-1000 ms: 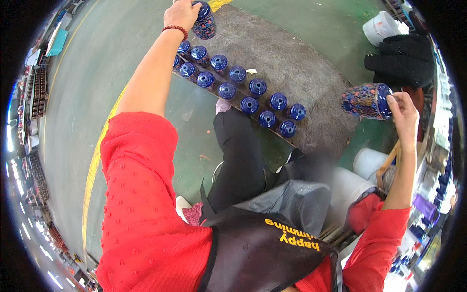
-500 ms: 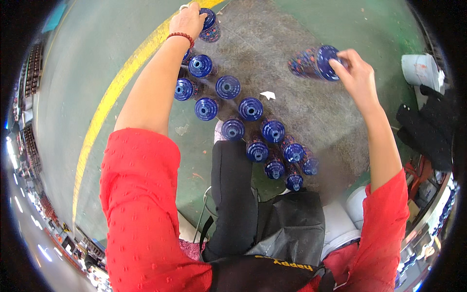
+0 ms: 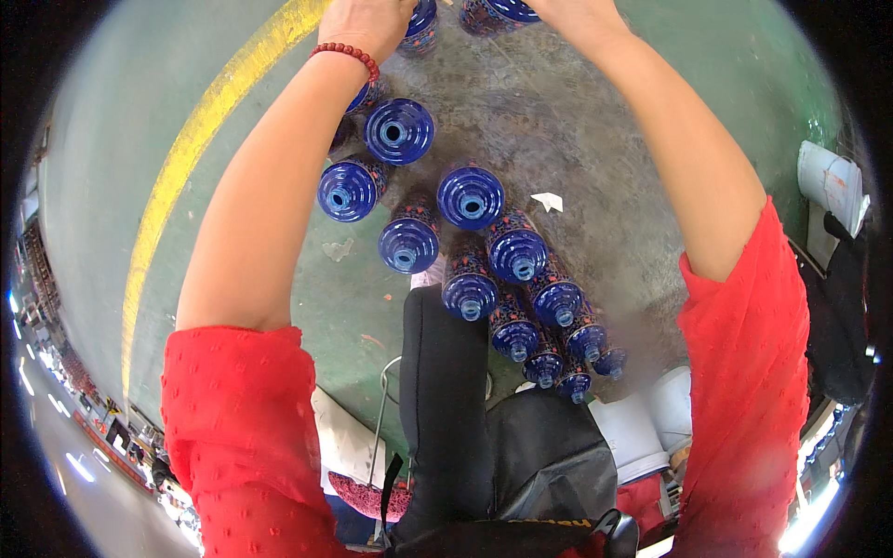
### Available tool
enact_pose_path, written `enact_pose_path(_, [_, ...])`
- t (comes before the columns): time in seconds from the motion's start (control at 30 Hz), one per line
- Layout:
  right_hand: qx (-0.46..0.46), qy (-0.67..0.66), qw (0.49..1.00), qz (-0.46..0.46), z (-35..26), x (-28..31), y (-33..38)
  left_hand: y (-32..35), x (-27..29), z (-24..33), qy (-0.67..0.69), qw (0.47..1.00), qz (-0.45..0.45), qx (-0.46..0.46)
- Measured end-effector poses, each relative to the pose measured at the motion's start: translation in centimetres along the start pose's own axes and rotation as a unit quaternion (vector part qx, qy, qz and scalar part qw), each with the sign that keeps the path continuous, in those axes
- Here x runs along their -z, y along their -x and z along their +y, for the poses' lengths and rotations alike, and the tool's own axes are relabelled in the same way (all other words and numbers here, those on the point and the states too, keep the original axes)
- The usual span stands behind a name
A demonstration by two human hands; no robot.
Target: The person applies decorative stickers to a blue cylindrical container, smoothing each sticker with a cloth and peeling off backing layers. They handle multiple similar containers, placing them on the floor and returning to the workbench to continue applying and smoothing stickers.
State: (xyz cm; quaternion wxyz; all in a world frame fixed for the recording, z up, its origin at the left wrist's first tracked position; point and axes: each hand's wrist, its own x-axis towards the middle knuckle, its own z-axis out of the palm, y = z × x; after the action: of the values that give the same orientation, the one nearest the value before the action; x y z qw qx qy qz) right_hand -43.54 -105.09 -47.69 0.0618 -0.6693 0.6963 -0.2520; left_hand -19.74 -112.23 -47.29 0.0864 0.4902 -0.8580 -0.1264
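Several dark blue patterned bottles stand upright in two rows on the concrete floor, running away from my feet. My left hand, with a red bead bracelet at the wrist, is at the top edge and grips a blue bottle at the far end of the rows. At the top edge my right hand is closed on a second blue bottle, held just right of the first. The rim cuts off both hands, hiding the fingers.
A yellow line crosses the green floor on the left. A white bucket and dark cloth lie at the right. A black bag and a white container sit by my black-trousered leg. A paper scrap lies near the rows.
My right hand has swung its bottle in from the right to the far end of the rows, beside my left hand. The left hand stays on its bottle.
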Motion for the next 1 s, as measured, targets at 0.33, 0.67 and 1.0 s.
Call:
enact_pose_path(0.33, [-0.026,0.052,0.998,-0.022,-0.5,-5.1,-4.4,-0.4,0.6,0.1,0.011,1.0,-0.016,-0.023])
enact_pose_path(0.67, [-0.101,0.018,0.991,-0.083,-1.5,-4.7,-5.6,-0.5,1.3,1.4,-0.023,0.999,-0.039,0.016])
enact_pose_path(1.0, [-0.282,-0.3,0.911,0.007,-1.2,11.5,23.9,-1.9,-0.3,-0.1,-0.134,0.988,-0.064,0.044])
